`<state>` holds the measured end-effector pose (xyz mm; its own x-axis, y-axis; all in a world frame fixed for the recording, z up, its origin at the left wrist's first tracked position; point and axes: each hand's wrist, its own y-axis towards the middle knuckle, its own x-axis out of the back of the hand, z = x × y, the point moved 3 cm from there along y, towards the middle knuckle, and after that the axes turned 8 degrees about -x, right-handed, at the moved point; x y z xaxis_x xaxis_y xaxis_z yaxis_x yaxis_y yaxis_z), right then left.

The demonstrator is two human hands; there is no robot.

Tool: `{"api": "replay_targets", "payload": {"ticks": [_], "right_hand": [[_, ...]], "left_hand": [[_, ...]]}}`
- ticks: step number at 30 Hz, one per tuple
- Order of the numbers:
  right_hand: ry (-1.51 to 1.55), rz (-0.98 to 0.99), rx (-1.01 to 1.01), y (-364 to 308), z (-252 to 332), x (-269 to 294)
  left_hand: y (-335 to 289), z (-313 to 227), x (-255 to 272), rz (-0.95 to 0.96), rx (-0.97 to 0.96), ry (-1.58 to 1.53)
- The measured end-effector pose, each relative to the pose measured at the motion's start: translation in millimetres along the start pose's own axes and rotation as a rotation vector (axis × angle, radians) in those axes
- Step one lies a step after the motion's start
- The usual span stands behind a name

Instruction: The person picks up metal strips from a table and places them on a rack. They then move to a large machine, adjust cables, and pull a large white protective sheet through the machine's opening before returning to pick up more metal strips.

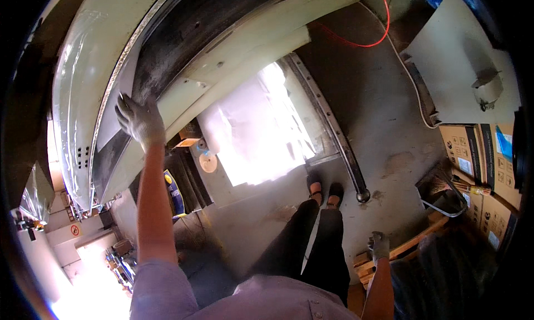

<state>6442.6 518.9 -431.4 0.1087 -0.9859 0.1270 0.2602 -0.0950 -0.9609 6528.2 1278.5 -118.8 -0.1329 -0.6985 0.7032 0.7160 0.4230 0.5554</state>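
Observation:
My left hand [140, 119], in a pale knit glove, reaches up to a large pale curved panel [83, 92]. Its fingers are apart and lie against the light grey strip [118, 89] and the dark band [172, 50] on the panel's inner side. Nothing shows in its grasp. Low on the right hangs my right hand [380, 246], gloved too, beside wooden pallet boards [420, 239]. Its fingers are loosely bent with gaps between them, and I see nothing held.
A dark metal bar [334, 125] with a round end runs near my feet, beside a brightly lit white sheet [250, 131]. Cardboard boxes [495, 158], a black-framed bin [442, 192] and a pale panel [461, 58] stand right. A red cable [384, 25] hangs above.

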Motion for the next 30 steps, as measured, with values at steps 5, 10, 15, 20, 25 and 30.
{"api": "replay_targets", "payload": {"ticks": [5, 10, 15, 20, 25, 30], "right_hand": [[0.063, 0.083, -0.040, 10.1, 2.9, 0.6], [0.025, 0.020, -0.008, 4.2, 15.5, -9.0], [0.014, 0.015, -0.096, -32.5, 44.2, -25.1], [0.100, 0.057, -0.070, 21.9, -17.5, 32.4], [-0.090, -0.070, -0.004, -36.4, 19.2, 3.6], [0.018, 0.019, -0.042, -24.5, 23.3, 18.7]], "left_hand": [[-103.3, -20.8, 78.6, -0.006, -0.193, -0.133], [-158.6, -95.4, 137.7, 0.206, -0.224, -0.436], [-231.9, -172.8, 144.2, 0.245, -0.208, -0.974], [-243.2, -209.3, 144.5, 0.520, -0.134, -1.018], [-262.4, -214.1, 119.9, 0.555, -0.113, -1.078], [-280.1, -225.5, 89.5, 0.784, -0.186, -0.992]]}}
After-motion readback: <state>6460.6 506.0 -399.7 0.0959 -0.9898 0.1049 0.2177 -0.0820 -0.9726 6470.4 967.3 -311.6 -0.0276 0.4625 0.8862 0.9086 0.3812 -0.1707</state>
